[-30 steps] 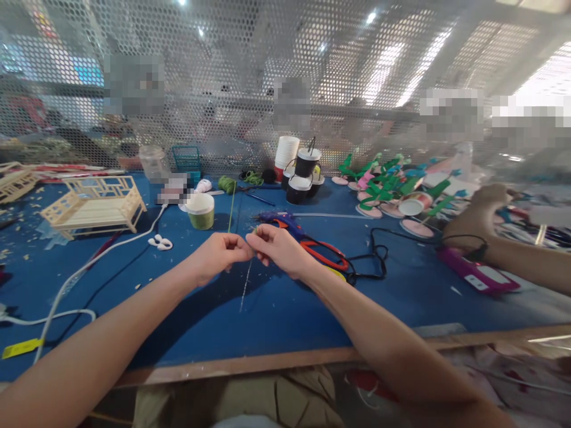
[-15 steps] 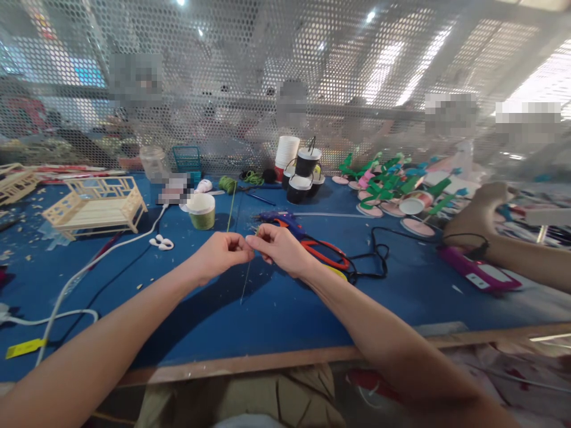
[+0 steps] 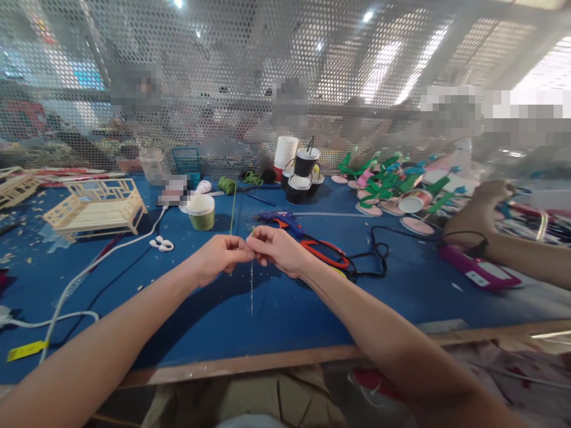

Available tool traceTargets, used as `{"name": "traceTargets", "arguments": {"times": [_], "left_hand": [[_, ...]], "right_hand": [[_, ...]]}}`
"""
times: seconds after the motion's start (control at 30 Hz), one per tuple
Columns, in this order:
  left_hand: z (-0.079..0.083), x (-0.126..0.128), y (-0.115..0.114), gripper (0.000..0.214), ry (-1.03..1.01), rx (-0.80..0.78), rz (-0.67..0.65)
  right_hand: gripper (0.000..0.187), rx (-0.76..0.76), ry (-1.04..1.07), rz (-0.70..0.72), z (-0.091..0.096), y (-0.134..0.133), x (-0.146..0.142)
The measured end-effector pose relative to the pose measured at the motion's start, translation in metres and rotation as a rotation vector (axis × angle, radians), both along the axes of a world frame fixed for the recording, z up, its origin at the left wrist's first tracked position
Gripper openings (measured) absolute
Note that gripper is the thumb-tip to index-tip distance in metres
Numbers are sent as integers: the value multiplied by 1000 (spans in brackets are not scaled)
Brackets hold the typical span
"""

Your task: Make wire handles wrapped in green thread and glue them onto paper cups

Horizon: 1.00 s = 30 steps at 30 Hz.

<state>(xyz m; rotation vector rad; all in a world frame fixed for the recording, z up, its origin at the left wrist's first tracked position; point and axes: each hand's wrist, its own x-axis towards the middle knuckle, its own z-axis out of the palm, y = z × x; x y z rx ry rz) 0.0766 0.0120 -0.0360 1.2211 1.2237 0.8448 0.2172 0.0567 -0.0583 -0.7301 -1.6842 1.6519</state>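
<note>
My left hand (image 3: 222,254) and my right hand (image 3: 277,249) meet above the table, both closed in a pinch. A strand of green yarn (image 3: 233,208) runs from the green yarn ball (image 3: 226,185) down to my left fingers. Between the two hands a thin pale strand (image 3: 251,291) hangs down; its upper end is hidden by my fingers. A bit of green shows at my right fingertips. Left of the strand stands a white paper cup (image 3: 201,221) with a green outside. Behind my right hand lies a blue glue gun (image 3: 283,220).
Orange-handled scissors (image 3: 325,252) and a black cord (image 3: 379,258) lie right of my hands. A small wooden bed frame (image 3: 96,208) and a white cable (image 3: 107,252) are at left. Black-and-white cups (image 3: 300,187) stand behind. Another person's arm (image 3: 513,249) rests by a purple power strip (image 3: 479,267).
The pale strand has swung from a slant to nearly straight down. My hands have barely moved, still pinched together.
</note>
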Motion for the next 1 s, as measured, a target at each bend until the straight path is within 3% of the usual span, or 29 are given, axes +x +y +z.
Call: {"name": "traceTargets", "arguments": {"times": [0.1, 0.3, 0.43, 0.5, 0.73, 1.0], "left_hand": [[0, 0, 0, 18, 39, 37, 8], [6, 2, -3, 17, 190, 86, 38], [5, 2, -3, 17, 205, 100, 45], [3, 1, -2, 17, 190, 90, 41], [0, -2, 1, 16, 22, 14, -16], [-1, -3, 1, 19, 98, 64, -38]], "right_hand": [[33, 38, -58, -20, -2, 2, 2], [28, 292, -221, -143, -1, 0, 1], [29, 385, -294, -246, 1, -2, -2], [30, 363, -278, -247, 1, -2, -2], [27, 19, -6, 21, 2, 1, 3], [32, 122, -110, -72, 2, 1, 3]]}}
